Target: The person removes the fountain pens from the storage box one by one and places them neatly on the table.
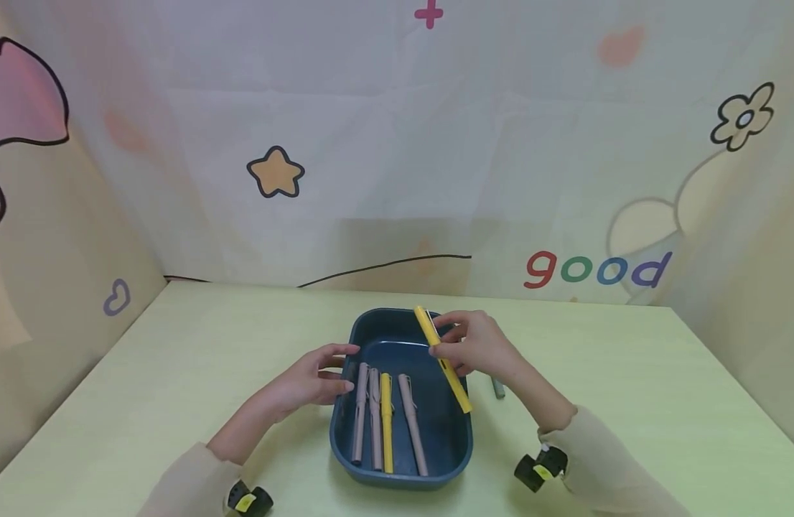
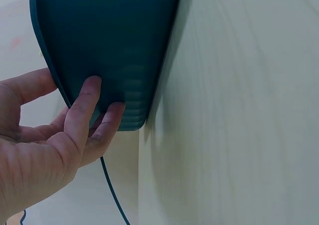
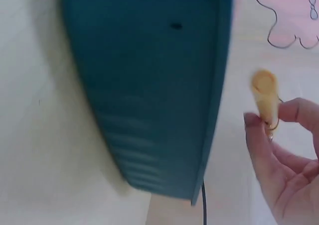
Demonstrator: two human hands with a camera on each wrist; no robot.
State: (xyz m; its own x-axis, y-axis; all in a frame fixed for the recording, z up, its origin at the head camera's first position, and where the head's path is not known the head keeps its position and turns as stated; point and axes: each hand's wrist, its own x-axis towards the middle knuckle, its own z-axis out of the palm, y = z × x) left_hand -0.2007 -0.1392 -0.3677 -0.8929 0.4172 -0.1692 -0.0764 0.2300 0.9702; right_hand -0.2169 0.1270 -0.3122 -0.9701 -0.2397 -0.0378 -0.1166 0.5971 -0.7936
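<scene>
A dark blue rectangular bin [image 1: 438,438] stands on the table. Inside, at its near end, lie a yellow pen [image 1: 387,424] and 3 greyish-purple pens [image 1: 413,424], clips visible. My right hand [image 1: 471,341] pinches another yellow pen [image 1: 458,388] between thumb and fingers, slanted over the bin's right rim; its rounded end [image 3: 264,80] faces the right wrist camera. At the bin's left side, my left hand [image 1: 309,380] rests its fingertips, spread and loosely bent. In the left wrist view two of its fingers [image 2: 89,88] lie against the outer wall.
A grey-green stick-like piece [image 1: 497,388] lies on the table right of the bin, partly hidden by the right hand. The pale table [image 1: 242,323] meets a printed backdrop [image 1: 397,158] behind and at both sides. Each sleeve carries a black wrist camera [image 1: 542,467].
</scene>
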